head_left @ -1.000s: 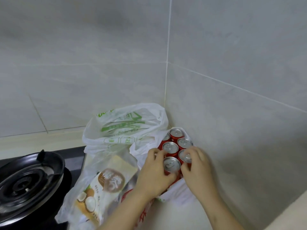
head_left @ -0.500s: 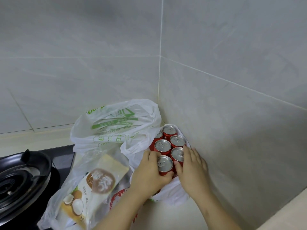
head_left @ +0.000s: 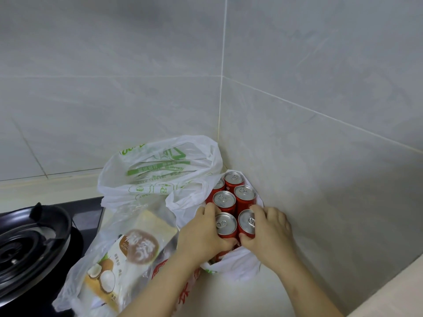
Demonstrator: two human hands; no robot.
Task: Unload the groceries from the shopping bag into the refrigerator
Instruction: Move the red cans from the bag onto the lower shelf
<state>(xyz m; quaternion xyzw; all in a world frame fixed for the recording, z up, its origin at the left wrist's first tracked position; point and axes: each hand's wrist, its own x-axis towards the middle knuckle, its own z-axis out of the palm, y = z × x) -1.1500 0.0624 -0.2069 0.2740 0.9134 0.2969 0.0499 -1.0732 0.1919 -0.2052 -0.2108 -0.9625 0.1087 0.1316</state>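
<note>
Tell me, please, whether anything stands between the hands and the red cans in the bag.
Nothing visible does: the left hand and right hand grip the red cans directly; the white bag lies open around them. The refrigerator is out of view.

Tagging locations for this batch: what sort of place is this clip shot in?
Most likely a home kitchen: a gas stove burner sits at the left of a pale countertop, grey tiled walls meet in a corner, and plastic grocery bags hold red drink cans.

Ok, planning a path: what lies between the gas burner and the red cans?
In the head view, a clear bag holding a coconut-printed packet lies between them.
</note>
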